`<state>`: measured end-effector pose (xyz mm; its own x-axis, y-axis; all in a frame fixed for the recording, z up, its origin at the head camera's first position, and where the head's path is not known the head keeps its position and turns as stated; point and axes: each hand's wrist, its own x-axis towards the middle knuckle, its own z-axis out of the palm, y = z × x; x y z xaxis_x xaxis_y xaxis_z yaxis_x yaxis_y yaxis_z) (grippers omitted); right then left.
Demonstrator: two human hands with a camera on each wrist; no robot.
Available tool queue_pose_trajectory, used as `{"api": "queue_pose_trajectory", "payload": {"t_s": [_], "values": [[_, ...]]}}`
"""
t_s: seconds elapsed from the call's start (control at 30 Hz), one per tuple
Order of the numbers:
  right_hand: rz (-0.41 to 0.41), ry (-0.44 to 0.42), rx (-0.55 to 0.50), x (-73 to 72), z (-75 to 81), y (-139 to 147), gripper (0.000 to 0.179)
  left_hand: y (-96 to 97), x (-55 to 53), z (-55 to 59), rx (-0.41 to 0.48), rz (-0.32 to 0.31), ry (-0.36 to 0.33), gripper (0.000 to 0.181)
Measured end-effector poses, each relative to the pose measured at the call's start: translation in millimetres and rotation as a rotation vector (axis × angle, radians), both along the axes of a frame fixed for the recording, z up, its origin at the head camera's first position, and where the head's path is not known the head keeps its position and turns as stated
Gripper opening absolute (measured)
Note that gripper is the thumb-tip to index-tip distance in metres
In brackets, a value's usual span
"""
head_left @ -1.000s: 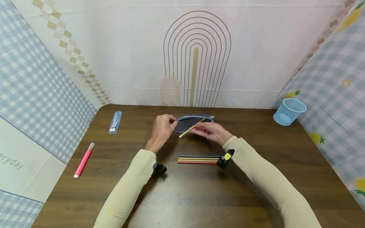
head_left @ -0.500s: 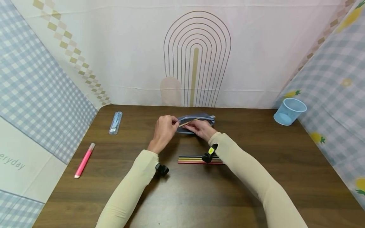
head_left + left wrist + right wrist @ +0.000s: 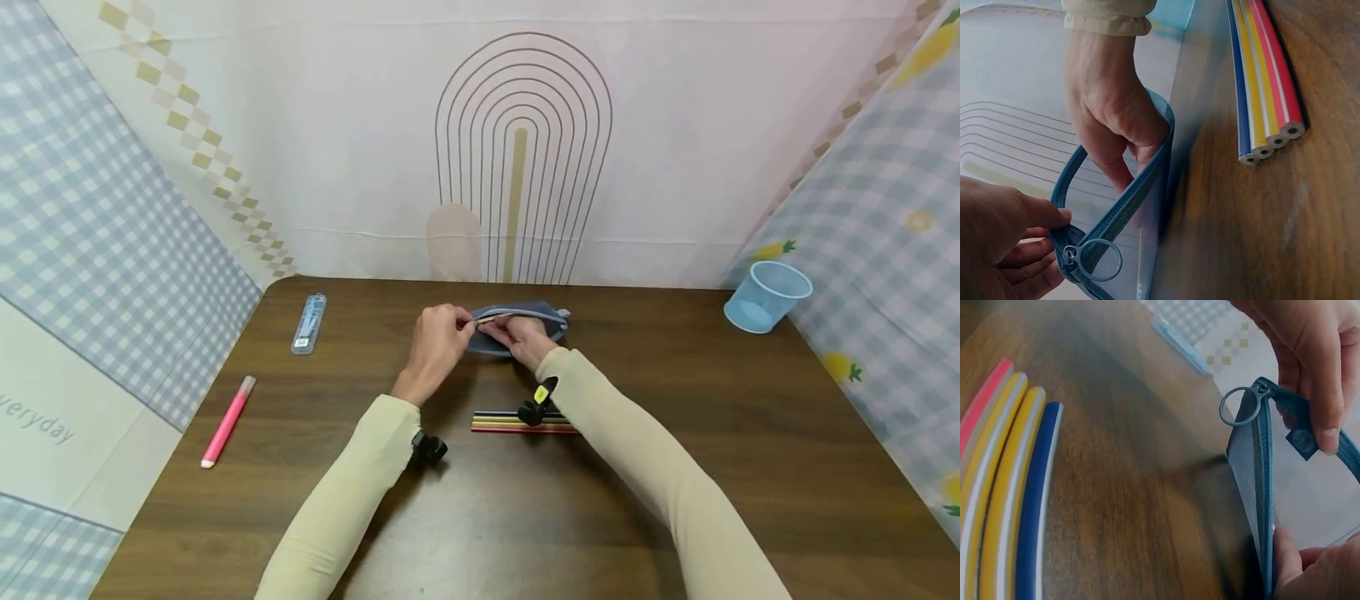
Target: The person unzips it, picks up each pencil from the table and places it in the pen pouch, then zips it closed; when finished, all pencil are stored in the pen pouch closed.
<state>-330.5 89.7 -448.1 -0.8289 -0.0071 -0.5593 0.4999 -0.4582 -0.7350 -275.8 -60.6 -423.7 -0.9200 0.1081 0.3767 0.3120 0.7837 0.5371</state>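
Observation:
At the far middle of the table a blue mesh zip pouch point(image 3: 491, 343) gapes open. My left hand point(image 3: 435, 342) pinches its rim at the left end, beside the zipper's ring pull point(image 3: 1120, 260). My right hand point(image 3: 531, 340) reaches through the opening, fingers inside and partly hidden by the pouch wall. It holds a pencil point(image 3: 491, 317), which shows faintly through the mesh in the left wrist view, below the right fingertips. Nearer the front lies a row of several striped pencils point(image 3: 1260, 94), blue, yellow and red, under the right wrist.
A pink marker point(image 3: 228, 422) and a slim blue plastic case point(image 3: 308, 323) lie on the left side of the wooden table point(image 3: 495, 517). A translucent blue cup point(image 3: 765, 298) stands at the far right. A printed cloth point(image 3: 360, 167) hangs behind the table.
My right hand has moved left and into the pouch, taking the pencil from above the opening to inside it. My left hand keeps its pinch on the rim, and the pouch bulges wider.

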Motion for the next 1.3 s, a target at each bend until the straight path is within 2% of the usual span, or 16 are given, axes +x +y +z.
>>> {"api": "queue_pose_trajectory", "payload": {"t_s": [0.17, 0.23, 0.5, 0.57, 0.6, 0.67, 0.7, 0.77, 0.83, 0.9, 0.93, 1.0, 1.07, 1.3], "values": [[0.035, 0.009, -0.052, 8.4, 6.7, 4, 0.043, 0.0, -3.1, 0.1, -0.003, 0.006, -0.011, 0.012], [0.081, -0.013, -0.090, 15.8, 13.5, 5, 0.046, 0.2, -3.0, -0.1, -0.003, 0.000, -0.013, 0.012], [0.274, -0.045, -0.121, 63.7, 51.0, 21, 0.042, -1.7, -1.8, 0.6, 0.016, -0.013, 0.002, 0.013], [0.345, -0.022, -0.133, 77.1, 56.8, 27, 0.044, -2.3, -1.7, -0.3, 0.016, -0.013, -0.003, 0.013], [0.403, 0.007, -0.101, 83.1, 58.8, 30, 0.044, -2.7, -1.8, -0.7, 0.012, -0.014, -0.005, 0.013], [0.545, 0.126, 0.053, 92.9, 61.1, 37, 0.041, -3.4, -2.1, -1.5, 0.006, -0.014, -0.005, 0.013], [0.630, 0.223, 0.186, 97.1, 61.4, 41, 0.038, -3.9, -2.2, -1.9, 0.005, -0.014, -0.003, 0.013], [0.795, 0.461, 0.544, 102.0, 59.7, 50, 0.031, -5.0, -2.3, -2.8, 0.005, -0.010, 0.003, 0.013], [0.921, 0.674, 0.898, 104.8, 56.1, 59, 0.020, -6.1, -2.4, -2.8, 0.002, -0.006, 0.006, 0.012], [0.998, 0.827, 1.181, 107.1, 51.8, 68, 0.012, -6.8, -2.4, -2.3, -0.001, -0.008, 0.002, 0.013], [1.027, 0.870, 1.276, 107.8, 49.0, 71, 0.009, -6.9, -2.5, -2.1, 0.000, -0.010, -0.002, 0.013], [1.074, 0.912, 1.389, 110.3, 43.7, 77, 0.008, -7.2, -2.2, -1.7, 0.004, -0.013, -0.012, 0.014], [1.080, 0.931, 1.437, 112.5, 38.2, 80, 0.009, -7.3, -2.2, -1.3, 0.011, -0.012, -0.015, 0.014], [1.067, 1.017, 1.446, 116.3, 27.5, 80, 0.024, -7.6, -2.2, -0.6, 0.022, -0.003, -0.011, 0.013]]}}
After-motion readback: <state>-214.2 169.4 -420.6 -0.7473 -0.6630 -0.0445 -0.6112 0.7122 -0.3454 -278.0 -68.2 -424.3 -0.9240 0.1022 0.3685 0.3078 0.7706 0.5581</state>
